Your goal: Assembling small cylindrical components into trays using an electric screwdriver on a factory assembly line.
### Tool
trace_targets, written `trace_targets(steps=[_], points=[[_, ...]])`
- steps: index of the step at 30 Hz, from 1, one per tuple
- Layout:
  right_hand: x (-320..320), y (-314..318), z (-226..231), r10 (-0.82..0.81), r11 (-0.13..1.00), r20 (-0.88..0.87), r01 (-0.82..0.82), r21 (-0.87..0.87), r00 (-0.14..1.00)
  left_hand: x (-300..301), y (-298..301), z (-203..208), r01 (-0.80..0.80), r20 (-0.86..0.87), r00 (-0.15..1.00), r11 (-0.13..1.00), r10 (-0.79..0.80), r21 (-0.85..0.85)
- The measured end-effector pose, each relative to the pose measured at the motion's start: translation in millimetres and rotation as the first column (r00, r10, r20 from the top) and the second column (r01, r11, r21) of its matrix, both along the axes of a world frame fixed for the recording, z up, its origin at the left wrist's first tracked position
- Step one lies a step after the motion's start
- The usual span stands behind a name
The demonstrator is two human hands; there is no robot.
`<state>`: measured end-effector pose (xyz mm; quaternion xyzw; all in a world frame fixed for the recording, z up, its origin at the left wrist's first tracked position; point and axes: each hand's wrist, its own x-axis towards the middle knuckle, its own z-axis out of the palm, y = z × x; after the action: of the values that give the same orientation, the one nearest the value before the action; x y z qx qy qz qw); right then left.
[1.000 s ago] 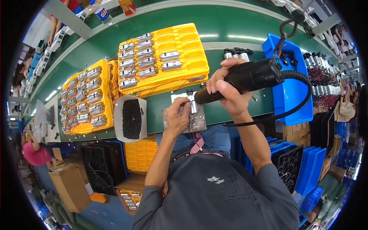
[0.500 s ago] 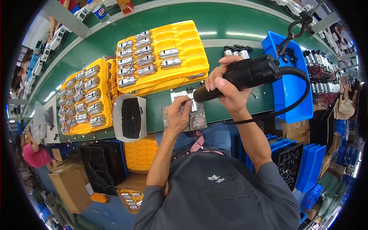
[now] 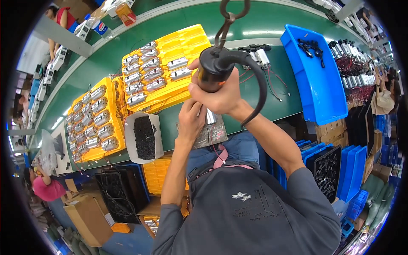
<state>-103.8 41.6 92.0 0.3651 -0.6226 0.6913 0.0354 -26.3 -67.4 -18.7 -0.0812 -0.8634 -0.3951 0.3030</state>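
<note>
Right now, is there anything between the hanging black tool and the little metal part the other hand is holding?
Nothing visible does. The right hand grips the hanging black tool directly above the small metal part steadied by the left hand. The tool's tip is hidden behind the hands, so whether it touches cannot be told.

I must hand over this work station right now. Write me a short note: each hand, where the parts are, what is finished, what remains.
Right hand: gripping the black hanging power tool, held upright over the bench edge; its cable loops down beside the wrist.
Left hand: steadying a small metal motor under the tool, above a clear bag.
Parts: two yellow trays hold rows of motors with wires; a white box of small black pieces sits left of the hands; a few motors lie by the blue bin.
Done: cannot tell which motors are finished.
Left: the motor in hand appears to be in work.
</note>
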Motion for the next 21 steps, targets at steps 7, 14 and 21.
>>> trace_targets(steps=[7, 14, 21], points=[[-5, -8, -3, -0.082, 0.996, -0.01, 0.082, -0.046, 0.997, -6, -4, -9, -0.02, 0.18, 0.982, 0.931, -0.05, 0.366], [-9, -10, -11, -0.087, 0.996, -0.001, 0.087, 0.001, 0.996, -8, -12, 5, -0.012, 0.414, 0.902, 0.955, -0.117, 0.297], [-7, -10, -18, -0.058, 0.998, -0.015, 0.059, 0.024, 0.998, -5, -11, 9, 0.018, 0.429, 0.893, 0.962, -0.137, 0.271]])
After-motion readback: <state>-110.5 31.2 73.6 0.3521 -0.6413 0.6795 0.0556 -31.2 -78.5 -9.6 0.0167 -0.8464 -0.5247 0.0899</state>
